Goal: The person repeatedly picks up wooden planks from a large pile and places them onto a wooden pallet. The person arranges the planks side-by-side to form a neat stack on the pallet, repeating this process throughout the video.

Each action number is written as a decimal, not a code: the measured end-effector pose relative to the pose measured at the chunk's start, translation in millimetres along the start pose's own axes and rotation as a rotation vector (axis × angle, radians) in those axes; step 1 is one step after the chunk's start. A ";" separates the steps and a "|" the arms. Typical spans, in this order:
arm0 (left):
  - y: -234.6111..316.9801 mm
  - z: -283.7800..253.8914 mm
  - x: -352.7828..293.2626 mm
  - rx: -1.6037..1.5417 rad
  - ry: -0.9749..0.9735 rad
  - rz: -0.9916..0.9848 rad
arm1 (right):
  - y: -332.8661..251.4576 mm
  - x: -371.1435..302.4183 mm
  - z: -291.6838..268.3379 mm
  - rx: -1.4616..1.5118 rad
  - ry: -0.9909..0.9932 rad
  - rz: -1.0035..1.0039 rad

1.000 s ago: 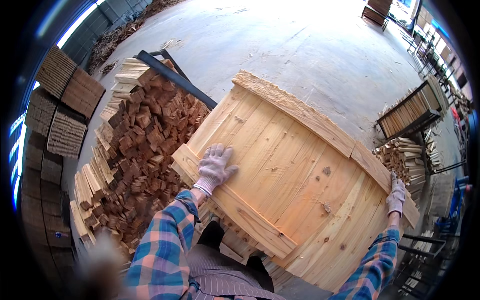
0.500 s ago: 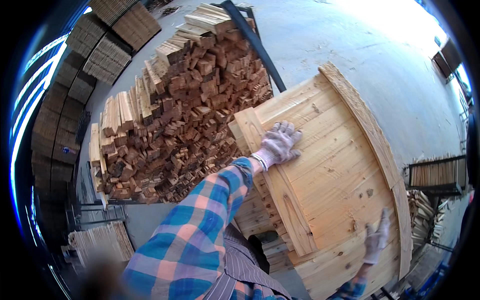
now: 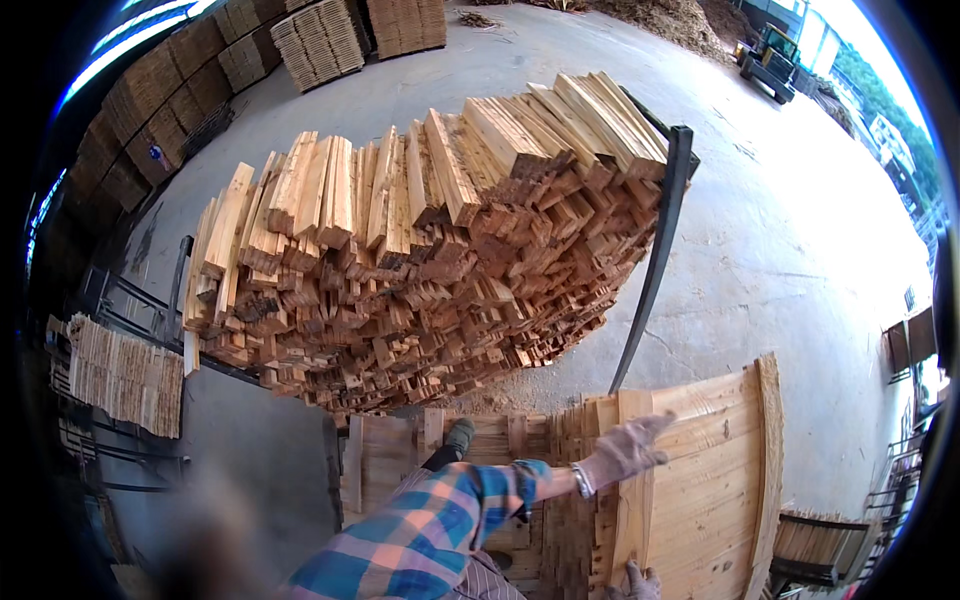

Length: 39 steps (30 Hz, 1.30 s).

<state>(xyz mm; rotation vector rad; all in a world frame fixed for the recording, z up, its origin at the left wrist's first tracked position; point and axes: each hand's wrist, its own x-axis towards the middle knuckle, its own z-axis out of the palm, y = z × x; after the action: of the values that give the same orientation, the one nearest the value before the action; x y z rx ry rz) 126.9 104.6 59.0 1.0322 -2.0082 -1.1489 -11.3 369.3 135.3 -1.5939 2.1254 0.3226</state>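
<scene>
A wide stack of pale planks (image 3: 715,470) lies at the lower right, its top boards side by side. A narrow board (image 3: 634,500) runs along its left edge, a rough-edged strip (image 3: 768,430) along its right. My left hand (image 3: 622,455), in a light knit glove, reaches over the narrow board with fingers stretched out to the right. It looks empty; whether it touches the wood I cannot tell. My right hand (image 3: 638,582), gloved too, is at the near end of the narrow board, fingers apart, partly cut off by the lower picture edge.
A big pile of short timber blocks (image 3: 450,270) stands ahead, with a dark metal post (image 3: 660,250) at its right. My shoe (image 3: 459,438) is on slatted wood. Wood bundles stand on a rack (image 3: 125,375) at left. A loader (image 3: 770,62) is far off on the concrete floor.
My view has swung, bringing the timber pile to the middle and the plank stack to lower right. My right hand has gone from the stack's right side to the narrow board; my left has shifted.
</scene>
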 end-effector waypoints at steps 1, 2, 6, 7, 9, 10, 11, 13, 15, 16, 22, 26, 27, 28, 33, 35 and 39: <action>-12.0 -50.2 -2.5 -0.030 0.179 -0.070 | -7.3 10.4 -1.8 0.015 0.159 -0.053; -30.7 -105.2 2.7 -0.129 0.427 -0.086 | -18.8 20.3 -5.9 0.032 0.318 -0.106; -88.1 -324.1 60.5 -0.780 0.988 -0.724 | -133.4 97.2 -44.5 0.718 0.135 -0.093; -143.0 -351.9 74.9 -0.827 1.025 -0.744 | -153.2 115.8 -33.8 0.631 0.139 -0.220; -252.3 -389.3 104.6 -1.421 1.166 -0.480 | -195.4 150.3 -23.6 0.403 0.048 -0.407; -299.7 -410.5 105.7 -1.936 1.202 -0.106 | -217.9 163.8 -21.9 0.262 -0.045 -0.470; -324.3 -421.6 111.5 -2.423 1.118 0.336 | -227.6 175.5 -9.4 0.245 -0.057 -0.525; -339.0 -405.0 102.7 -1.452 1.090 0.234 | -249.6 193.3 -7.7 0.216 -0.188 -0.421; -245.6 -373.5 131.2 -0.719 0.947 -0.434 | -256.1 205.9 -9.3 0.192 -0.207 -0.283; -247.4 -389.0 111.6 -0.771 0.976 -0.294 | -264.2 212.2 -14.3 0.226 -0.188 -0.342; -169.7 -357.1 0.7 -1.207 1.034 -0.589 | -312.3 279.8 -24.4 1.228 -0.399 -0.279; -154.9 -182.6 -195.4 -0.642 0.601 -0.301 | -414.9 304.9 -32.4 1.503 -0.659 -0.387; -157.7 -139.8 -237.8 -0.554 0.545 -0.406 | -426.2 306.0 -28.1 1.629 -0.684 -0.369; -162.4 -119.1 -264.7 -0.562 0.525 -0.541 | -438.8 301.1 -31.8 1.735 -0.728 -0.369; -194.0 -95.3 -326.3 -0.836 0.376 -0.608 | -363.2 270.8 16.8 1.669 -0.551 -0.322; -147.2 -131.5 -305.2 -0.405 0.332 -0.438 | -330.4 227.4 19.4 1.664 -0.505 -0.345; -29.1 -128.0 -240.4 -0.411 0.062 -0.280 | -267.9 142.6 -11.8 1.523 -0.152 -0.398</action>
<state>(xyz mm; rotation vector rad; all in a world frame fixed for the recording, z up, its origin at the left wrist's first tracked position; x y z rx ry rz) 362.1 244.9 62.3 1.1335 -1.5197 -1.5741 208.9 163.4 98.3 -0.8693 1.1544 -1.0253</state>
